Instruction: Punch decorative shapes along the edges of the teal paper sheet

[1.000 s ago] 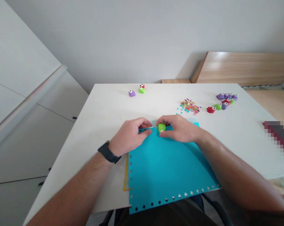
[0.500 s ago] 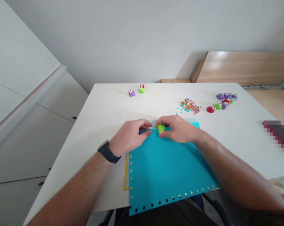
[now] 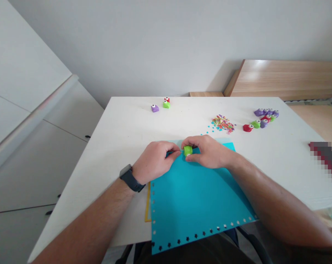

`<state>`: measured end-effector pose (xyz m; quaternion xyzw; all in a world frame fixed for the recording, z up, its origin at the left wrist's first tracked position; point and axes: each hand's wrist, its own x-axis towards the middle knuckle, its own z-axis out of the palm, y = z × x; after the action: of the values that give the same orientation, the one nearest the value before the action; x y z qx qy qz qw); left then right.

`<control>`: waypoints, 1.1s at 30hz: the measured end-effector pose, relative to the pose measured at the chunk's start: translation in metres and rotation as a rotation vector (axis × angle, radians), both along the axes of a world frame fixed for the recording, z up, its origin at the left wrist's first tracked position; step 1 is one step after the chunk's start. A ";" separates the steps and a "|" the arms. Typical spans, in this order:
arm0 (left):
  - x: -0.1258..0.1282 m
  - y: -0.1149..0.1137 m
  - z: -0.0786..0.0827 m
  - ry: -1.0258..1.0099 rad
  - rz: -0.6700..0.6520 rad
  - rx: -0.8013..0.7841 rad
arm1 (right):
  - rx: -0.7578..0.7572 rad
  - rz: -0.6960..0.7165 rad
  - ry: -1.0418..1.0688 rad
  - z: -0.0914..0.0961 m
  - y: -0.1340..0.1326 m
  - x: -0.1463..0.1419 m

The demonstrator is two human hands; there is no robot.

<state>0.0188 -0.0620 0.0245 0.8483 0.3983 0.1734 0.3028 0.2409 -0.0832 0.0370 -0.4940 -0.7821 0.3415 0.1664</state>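
A blue sheet of paper (image 3: 199, 198) lies in front of me, with small shapes punched along its left and near edges; its near left corner hangs past the table edge. My right hand (image 3: 207, 151) grips a green craft punch (image 3: 188, 150) with thumb and fingers, at the sheet's far edge. Just left of the punch, my left hand (image 3: 162, 157) pinches that same far edge between thumb and fingertips. A dark watch (image 3: 131, 178) is on my left wrist. Part of the far edge is hidden under my hands.
Colourful paper cut-outs (image 3: 223, 124) lie heaped beyond my right hand. Several eyed punches (image 3: 261, 119) stand at the far right; a purple punch (image 3: 155, 108) and a green punch (image 3: 166, 104) stand at the far left, with a red one behind. Yellow paper (image 3: 147, 205) shows under the sheet.
My left hand has moved slightly right, toward the punch, and its fingertips have closed on the paper's edge. My right hand keeps holding the green punch in nearly the same place.
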 end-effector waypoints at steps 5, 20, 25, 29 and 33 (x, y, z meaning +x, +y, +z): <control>-0.001 -0.001 0.000 0.006 0.002 0.009 | 0.018 0.003 -0.016 0.001 -0.001 -0.002; 0.001 -0.004 0.003 -0.020 0.007 0.006 | 0.050 0.003 -0.045 -0.003 -0.002 -0.007; 0.007 -0.006 -0.001 0.015 -0.012 0.049 | 0.064 0.014 -0.057 -0.001 -0.002 -0.008; 0.010 -0.007 -0.003 0.054 -0.009 0.132 | 0.082 0.024 -0.064 0.001 -0.003 -0.009; 0.012 -0.009 -0.001 0.092 0.000 0.235 | 0.108 0.030 -0.068 0.001 -0.004 -0.010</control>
<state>0.0307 -0.0714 0.0239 0.8851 0.3886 0.1797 0.1826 0.2313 -0.0869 0.0383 -0.4837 -0.8119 0.2844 0.1608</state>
